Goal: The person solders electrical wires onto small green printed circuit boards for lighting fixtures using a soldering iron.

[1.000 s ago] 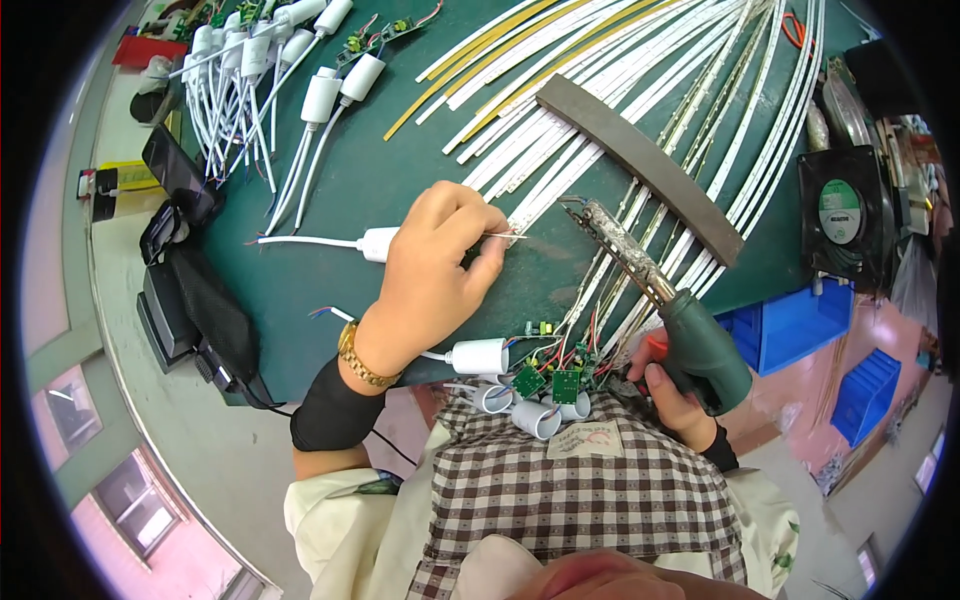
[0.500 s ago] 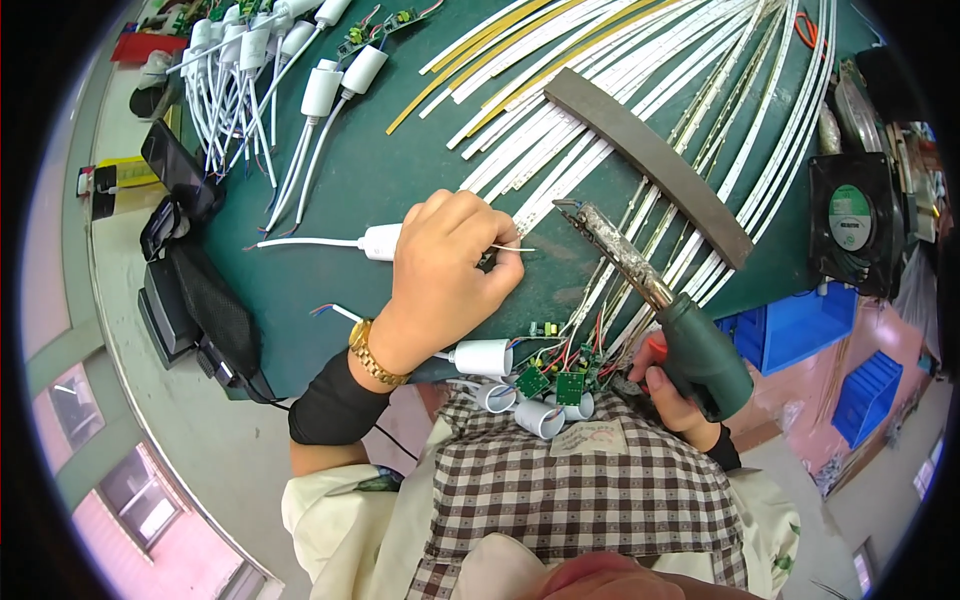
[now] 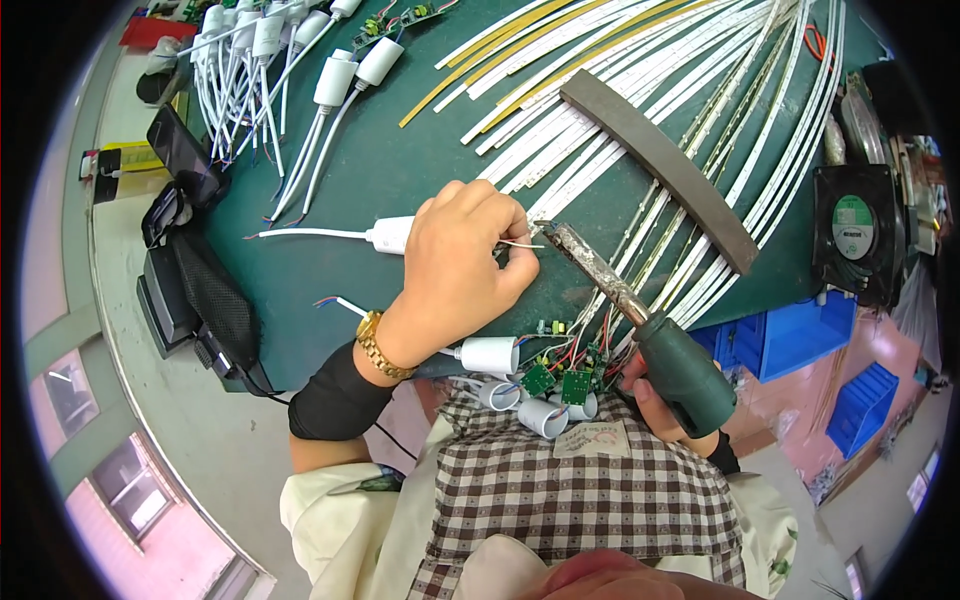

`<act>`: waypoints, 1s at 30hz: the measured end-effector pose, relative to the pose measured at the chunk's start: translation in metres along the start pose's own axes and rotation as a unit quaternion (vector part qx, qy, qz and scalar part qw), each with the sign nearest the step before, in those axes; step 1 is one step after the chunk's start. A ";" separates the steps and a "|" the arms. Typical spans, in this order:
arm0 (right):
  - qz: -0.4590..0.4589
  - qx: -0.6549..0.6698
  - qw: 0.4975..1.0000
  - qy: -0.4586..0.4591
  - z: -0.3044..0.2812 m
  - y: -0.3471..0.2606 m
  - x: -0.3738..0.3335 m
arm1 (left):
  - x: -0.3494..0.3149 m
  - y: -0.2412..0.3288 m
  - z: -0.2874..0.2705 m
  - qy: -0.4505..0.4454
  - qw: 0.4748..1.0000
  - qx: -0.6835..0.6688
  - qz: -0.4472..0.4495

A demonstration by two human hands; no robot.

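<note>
My left hand (image 3: 465,255) is closed over a white cylindrical cable housing (image 3: 390,235). Its white cable (image 3: 310,234) runs left to bare wire ends. Between thumb and forefinger a thin pale wire (image 3: 525,245) sticks out to the right; something small and dark in the pinch is mostly hidden. My right hand (image 3: 655,405) grips a soldering iron (image 3: 680,365) with a green handle, its fingers partly covered by it. The iron's dark tip (image 3: 548,230) is close to the wire's end; contact cannot be told. A red thing shows at the right fingers, unclear.
White and yellow LED strips (image 3: 560,120) fan across the table under a dark curved bar (image 3: 665,165). At the table's near edge lie white housings (image 3: 490,355) and green circuit boards (image 3: 575,387). More cabled housings (image 3: 335,80) lie back left; a black fan (image 3: 855,230) stands right.
The soldering iron has moved left with my right hand, bringing its tip close to the wire at my left fingers. The table has shifted slightly right in view.
</note>
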State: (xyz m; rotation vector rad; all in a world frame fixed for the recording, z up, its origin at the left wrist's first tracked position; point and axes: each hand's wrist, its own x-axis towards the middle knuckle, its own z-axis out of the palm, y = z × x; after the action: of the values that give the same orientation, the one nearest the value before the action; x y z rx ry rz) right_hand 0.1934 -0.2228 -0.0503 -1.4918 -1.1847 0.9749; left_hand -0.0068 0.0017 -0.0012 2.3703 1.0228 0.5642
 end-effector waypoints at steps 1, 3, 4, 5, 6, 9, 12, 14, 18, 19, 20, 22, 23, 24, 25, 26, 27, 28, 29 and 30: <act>-0.017 -0.060 0.997 -0.037 -0.002 -0.006 0.004 | -0.001 -0.001 0.000 0.002 1.000 -0.006 -0.001; -0.033 -0.121 0.989 -0.072 -0.002 -0.013 0.007 | -0.003 -0.003 0.000 0.004 1.000 -0.013 -0.001; 0.008 -0.072 0.996 -0.053 0.001 -0.017 0.005 | -0.003 -0.002 0.001 0.007 1.000 -0.012 0.001; 0.048 -0.024 0.998 -0.034 0.003 -0.020 0.003 | -0.003 -0.002 0.001 0.011 1.000 -0.010 0.002; 0.048 -0.024 0.998 -0.034 0.004 -0.021 0.003 | -0.003 -0.002 0.001 0.011 1.000 -0.011 0.002; 0.063 0.065 0.996 -0.002 0.005 -0.021 0.004 | -0.003 -0.002 0.002 0.014 1.000 -0.003 0.003; 0.095 0.070 0.992 -0.036 0.000 -0.021 0.007 | -0.002 -0.001 0.000 0.000 1.000 -0.005 -0.014; 0.041 -0.005 0.999 -0.017 0.003 -0.023 0.009 | -0.001 -0.002 0.000 -0.002 1.000 -0.009 -0.015; -0.001 -0.102 0.992 -0.074 -0.002 -0.021 0.011 | 0.000 -0.001 -0.002 -0.005 1.000 -0.012 -0.023; -0.016 -0.096 0.994 -0.050 0.001 -0.013 0.007 | 0.001 -0.001 -0.002 -0.003 1.000 -0.011 -0.023; -0.031 -0.089 0.995 -0.025 0.003 -0.009 0.004 | 0.002 -0.001 -0.002 -0.002 1.000 -0.011 -0.022; -0.042 -0.077 0.996 -0.031 0.002 -0.006 0.005 | 0.001 -0.002 -0.003 0.005 1.000 -0.015 -0.018; -0.053 -0.066 0.996 -0.035 0.001 -0.006 0.006 | 0.001 -0.002 -0.004 0.011 1.000 -0.020 -0.011; -0.054 -0.067 0.996 -0.035 0.004 -0.011 0.003 | 0.002 -0.001 -0.004 0.012 1.000 -0.020 -0.011; 0.052 0.072 0.996 0.005 0.009 -0.020 0.000 | 0.002 -0.002 -0.003 0.010 1.000 -0.021 -0.013; 0.157 0.208 0.964 0.046 0.011 -0.026 -0.001 | 0.002 -0.003 -0.003 0.008 1.000 -0.023 -0.014; 0.157 0.207 0.965 0.045 0.007 -0.031 0.002 | 0.002 -0.003 -0.003 0.010 1.000 -0.022 -0.015; 0.125 0.131 0.983 0.004 0.002 -0.034 0.005 | 0.002 -0.002 -0.003 0.008 1.000 -0.022 -0.018; 0.093 0.055 0.993 -0.036 -0.001 -0.036 0.007 | 0.001 -0.002 -0.003 0.007 1.000 -0.022 -0.021; 0.092 0.054 0.994 -0.037 0.000 -0.037 0.007 | 0.001 -0.002 -0.003 0.008 1.000 -0.022 -0.021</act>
State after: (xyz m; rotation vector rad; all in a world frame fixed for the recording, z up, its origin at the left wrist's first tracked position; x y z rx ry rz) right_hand 0.1875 -0.2132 -0.0141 -1.5085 -1.0412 1.2082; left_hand -0.0089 0.0048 0.0001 2.3042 1.0532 0.5857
